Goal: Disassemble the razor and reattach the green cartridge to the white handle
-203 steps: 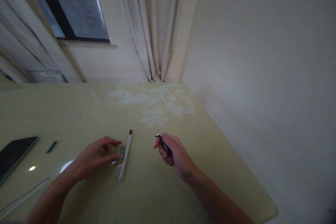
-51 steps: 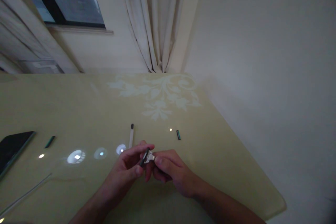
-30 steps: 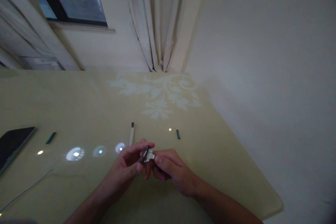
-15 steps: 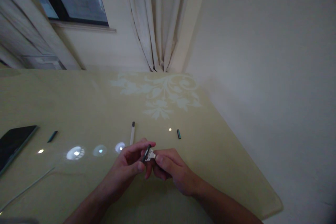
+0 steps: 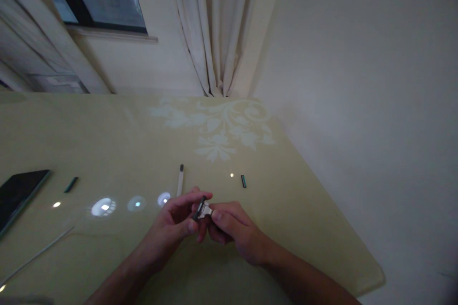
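Both of my hands are held close together above the front of the table. My left hand is closed, gripping a small dark bar by its ends between thumb and fingertips. The thumb and fingers of my right hand pinch a small silvery metal piece. That piece meets the side of the dark bar; whether they are joined I cannot tell. Just beyond my left hand lies a thin white stick with a dark tip, its near end reaching behind the fingers.
A short dark-and-teal strip lies beyond my right hand, with a similar strip at the left. A dark flat tablet-like device and a thin pale cable are farther left. The glossy table borders a wall at right.
Hardly anything differs. My hands keep the same hold on the dark bar and the silvery piece; the view has shifted very slightly.
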A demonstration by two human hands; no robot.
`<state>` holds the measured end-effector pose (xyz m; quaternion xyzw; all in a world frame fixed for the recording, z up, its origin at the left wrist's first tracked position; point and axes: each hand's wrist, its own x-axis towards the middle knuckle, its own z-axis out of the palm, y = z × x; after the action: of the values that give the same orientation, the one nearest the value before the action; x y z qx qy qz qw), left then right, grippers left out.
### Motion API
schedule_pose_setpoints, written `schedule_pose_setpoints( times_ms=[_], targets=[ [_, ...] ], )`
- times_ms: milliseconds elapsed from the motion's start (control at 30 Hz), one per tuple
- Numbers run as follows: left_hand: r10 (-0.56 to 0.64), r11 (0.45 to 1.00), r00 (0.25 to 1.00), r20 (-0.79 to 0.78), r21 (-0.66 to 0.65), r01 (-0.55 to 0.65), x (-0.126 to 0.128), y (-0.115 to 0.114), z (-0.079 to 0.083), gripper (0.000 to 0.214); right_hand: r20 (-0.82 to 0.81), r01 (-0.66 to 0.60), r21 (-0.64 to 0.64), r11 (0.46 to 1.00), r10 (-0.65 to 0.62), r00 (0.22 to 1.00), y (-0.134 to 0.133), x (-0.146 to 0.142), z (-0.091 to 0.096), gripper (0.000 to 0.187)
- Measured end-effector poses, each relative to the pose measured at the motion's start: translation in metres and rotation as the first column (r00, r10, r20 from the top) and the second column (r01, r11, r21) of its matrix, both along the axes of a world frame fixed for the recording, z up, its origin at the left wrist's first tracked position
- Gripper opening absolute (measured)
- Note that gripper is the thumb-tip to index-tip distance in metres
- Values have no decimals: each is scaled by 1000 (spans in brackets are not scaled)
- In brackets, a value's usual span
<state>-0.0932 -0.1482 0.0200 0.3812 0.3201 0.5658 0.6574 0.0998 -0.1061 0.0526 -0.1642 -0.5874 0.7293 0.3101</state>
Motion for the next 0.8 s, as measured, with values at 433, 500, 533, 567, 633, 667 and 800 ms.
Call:
schedule_pose_setpoints(
  times_ms=[433,500,533,567,633,667,800],
  targets=[
    [22,1000,999,-34,1,-22,-2,3,8,45,126,1,97,995,-14,992,-3,2,3,60],
    [13,1000,999,-29,-2,-14,-2,3,9,43,140,-7,108,994,-8,990,-3,2,2,60],
    [12,1000,1000,-26,-3,-12,-2,3,9,42,143,-11,110,994,-5,990,-3,2,2,60],
    [12,1000,1000,-23,-2,-12,-2,3,9,42,145,-13,112,994,-3,989,-3,2,2,60],
    [11,1000,1000,-14,11,-11,-2,3,8,43,150,-15,113,993,-2,989,-3,3,2,61],
    [7,1000,1000,-10,20,-7,-1,3,8,44,151,-15,112,994,-2,989,-3,3,2,61],
    [5,1000,1000,-3,19,-5,1,3,7,44,149,-13,110,994,-3,989,-4,2,4,62]
  ],
)
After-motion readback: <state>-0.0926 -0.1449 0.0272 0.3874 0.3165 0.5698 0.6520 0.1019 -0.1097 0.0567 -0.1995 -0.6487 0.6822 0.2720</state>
